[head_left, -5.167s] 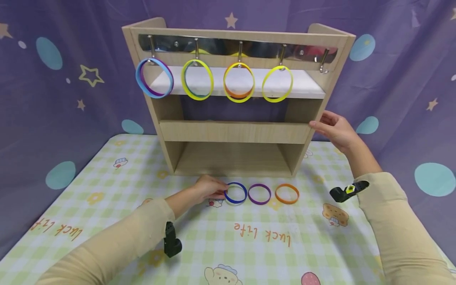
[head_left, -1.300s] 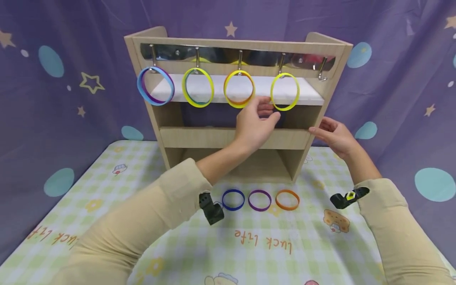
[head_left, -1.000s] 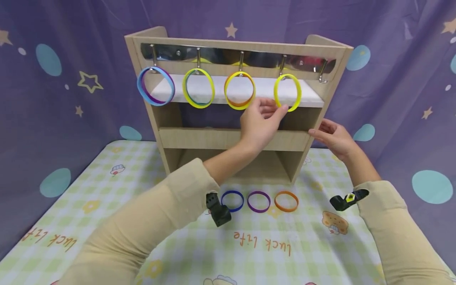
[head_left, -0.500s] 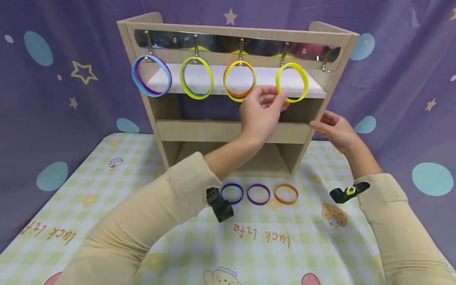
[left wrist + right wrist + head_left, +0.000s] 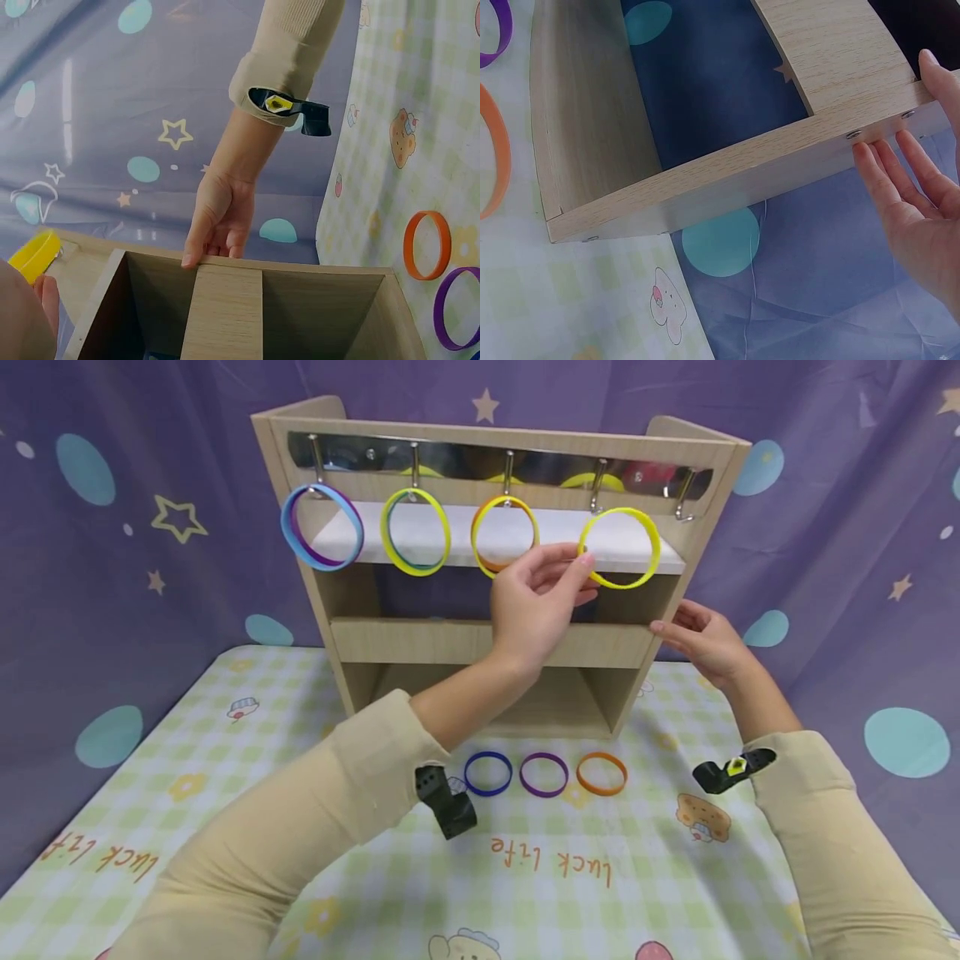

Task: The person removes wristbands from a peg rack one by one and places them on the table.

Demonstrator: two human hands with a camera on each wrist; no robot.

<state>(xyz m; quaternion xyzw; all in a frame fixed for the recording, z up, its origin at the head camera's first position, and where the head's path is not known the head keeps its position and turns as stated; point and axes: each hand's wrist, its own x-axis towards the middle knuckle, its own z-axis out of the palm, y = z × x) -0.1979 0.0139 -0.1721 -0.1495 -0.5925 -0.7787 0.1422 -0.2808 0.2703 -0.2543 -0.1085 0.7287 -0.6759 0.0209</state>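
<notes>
My left hand [image 5: 534, 602] pinches a yellow silicone wristband [image 5: 657, 547] between thumb and fingers at its left side. The band's upper edge is just below the tip of the fourth hook [image 5: 597, 485] on the wooden rack [image 5: 487, 642]. In the left wrist view, part of that yellow wristband [image 5: 36, 255] shows at the left edge beside blurred fingers. My right hand [image 5: 705, 643] holds the rack's right side panel, thumb on the front edge. The right wrist view has its fingertips [image 5: 866, 154] against the panel's outer face.
Paired wristbands hang from the other hooks: light blue with purple [image 5: 287, 527], yellow with teal [image 5: 447, 531], yellow with orange [image 5: 475, 539]. A fifth hook [image 5: 684, 493] is at right. Blue [image 5: 467, 774], purple [image 5: 522, 777] and orange [image 5: 580, 774] bands lie on the tablecloth.
My left hand rose from beside the blue band on the table to the yellow band at the fourth hook, pinched it, and drew it right and slightly down. The right hand stays on the rack.
</notes>
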